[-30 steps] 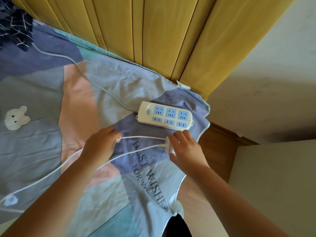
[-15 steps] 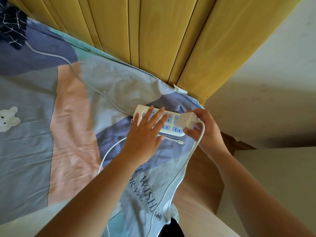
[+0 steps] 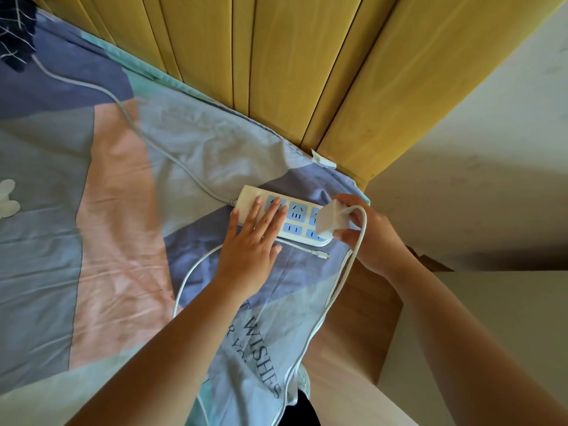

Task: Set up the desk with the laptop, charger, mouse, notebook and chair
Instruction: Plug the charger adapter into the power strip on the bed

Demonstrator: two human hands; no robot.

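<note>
right hand pinches the charger over the strip's end socket on the bed — light, rigid brick, best held by its sides; left hand spread flat, steadying the strip.

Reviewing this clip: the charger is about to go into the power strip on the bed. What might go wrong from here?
The power strip lies on soft bedding, so it may shift despite the left hand pressing it. The charger in the right hand looks tilted and may miss the slots. Its cable hangs over the bed edge and could snag.
</note>
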